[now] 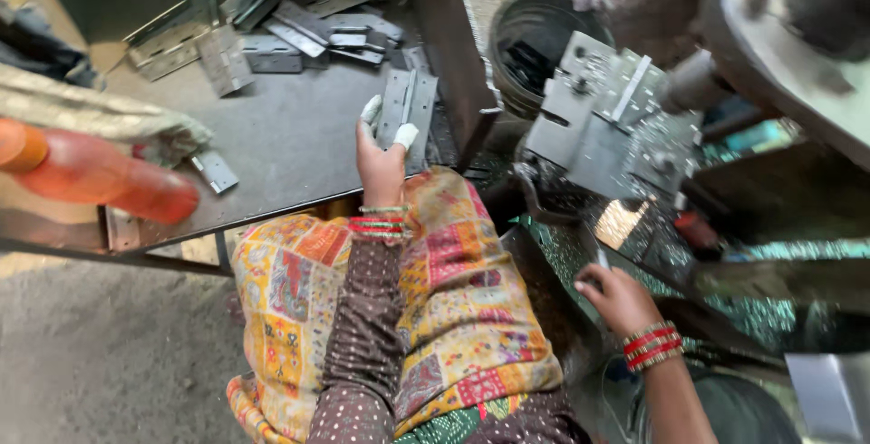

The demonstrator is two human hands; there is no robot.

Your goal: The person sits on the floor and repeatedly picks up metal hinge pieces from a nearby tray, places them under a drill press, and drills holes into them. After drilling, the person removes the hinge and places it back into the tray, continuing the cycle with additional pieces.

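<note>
The hinge (407,116) lies at the right edge of the grey table (290,149), in our left hand (381,165), whose taped fingers (371,111) curl round its lower end. Its long axis runs almost straight away from us, top tilted slightly right, leaves folded flat. We judge it best to grip by the edges and lift level. Our right hand (621,297) rests loosely closed by the press (598,122); whether it grips anything we cannot tell.

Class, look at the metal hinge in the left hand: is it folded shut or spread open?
Spread open: the hinge shows two flat leaves either side of its central knuckle, gripped by the left hand.
</note>
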